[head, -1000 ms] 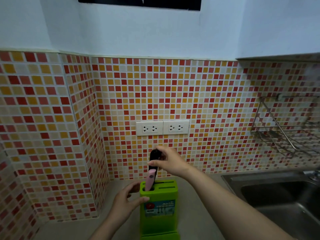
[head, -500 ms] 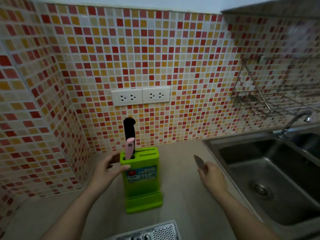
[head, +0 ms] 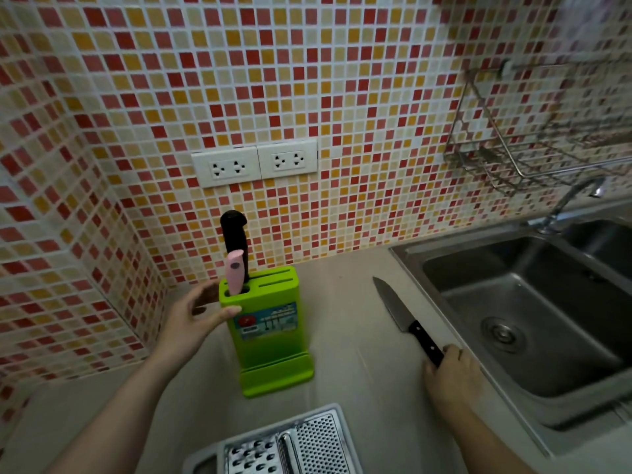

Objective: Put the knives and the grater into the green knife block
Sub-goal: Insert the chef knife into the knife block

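At the near edge of the counter (head: pixel 345 381) a flat metal grater (head: pixel 290 443) lies face up, partly cut off by the bottom of the view. Nothing touches it.

Further in and to the right, the right hand (head: pixel 451 378) rests on the counter beside the sink (head: pixel 533 323), its fingers curled round the end of a black knife handle. That knife (head: pixel 405 319) lies flat on the counter, its blade pointing away towards the wall and slightly left, just clear of the sink's left rim.

Left of the knife stands the green block (head: pixel 270 333), upright on its stepped base, a label on its near face. The left hand (head: pixel 195 319) is at the block's upper left corner: the thumb presses on the near face, the fingers reach round the left side, so the hand is clamped loosely on the block. Two handles rise from the left slots in its top, a short pink handle (head: pixel 234 271) in front and a taller black handle (head: pixel 234 241) just behind it. The slots to the right are open.

Beyond the block the wall is covered in small red, orange and cream tiles, with a pair of white sockets (head: pixel 254 162) above the block. Far right, a wire rack (head: pixel 533 131) hangs on the wall above the tap (head: pixel 571 203).
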The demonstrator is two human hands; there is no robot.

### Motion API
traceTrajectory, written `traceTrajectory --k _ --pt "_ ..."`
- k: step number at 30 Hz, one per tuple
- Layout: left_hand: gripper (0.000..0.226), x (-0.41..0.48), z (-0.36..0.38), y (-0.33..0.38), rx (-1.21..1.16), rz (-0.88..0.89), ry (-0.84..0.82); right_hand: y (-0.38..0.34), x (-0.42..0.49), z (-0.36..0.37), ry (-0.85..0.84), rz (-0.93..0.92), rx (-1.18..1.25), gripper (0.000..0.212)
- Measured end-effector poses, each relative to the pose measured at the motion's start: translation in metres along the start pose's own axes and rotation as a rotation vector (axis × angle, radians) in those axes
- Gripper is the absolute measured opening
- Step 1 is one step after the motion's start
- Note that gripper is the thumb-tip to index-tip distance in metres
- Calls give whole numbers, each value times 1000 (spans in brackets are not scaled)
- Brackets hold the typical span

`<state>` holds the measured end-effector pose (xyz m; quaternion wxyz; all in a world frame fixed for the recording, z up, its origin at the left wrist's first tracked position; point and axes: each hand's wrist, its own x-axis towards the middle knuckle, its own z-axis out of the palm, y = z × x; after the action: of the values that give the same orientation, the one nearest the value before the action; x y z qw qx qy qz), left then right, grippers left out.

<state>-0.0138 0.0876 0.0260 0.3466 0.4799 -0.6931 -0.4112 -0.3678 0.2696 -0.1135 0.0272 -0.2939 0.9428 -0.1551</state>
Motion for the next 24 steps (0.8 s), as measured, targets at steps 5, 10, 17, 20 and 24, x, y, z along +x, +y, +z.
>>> traceTrajectory --k 5,10,17,20,24 --pt "56 1 0 -2 -9 2 -4 2 2 7 -62 27 3 31" --pt "59 -1 0 -2 -19 1 -3 -8 4 6 -101 114 507 12" --pt "60 1 -1 -1 -21 -10 -4 -68 4 -40 51 -81 836 14" --pt "47 -2 2 -3 -29 -9 -15 -99 4 -78 153 -183 982 14" --pt "54 -2 0 -1 -53 -34 -28 -144 14 -145 152 -282 1141 14"
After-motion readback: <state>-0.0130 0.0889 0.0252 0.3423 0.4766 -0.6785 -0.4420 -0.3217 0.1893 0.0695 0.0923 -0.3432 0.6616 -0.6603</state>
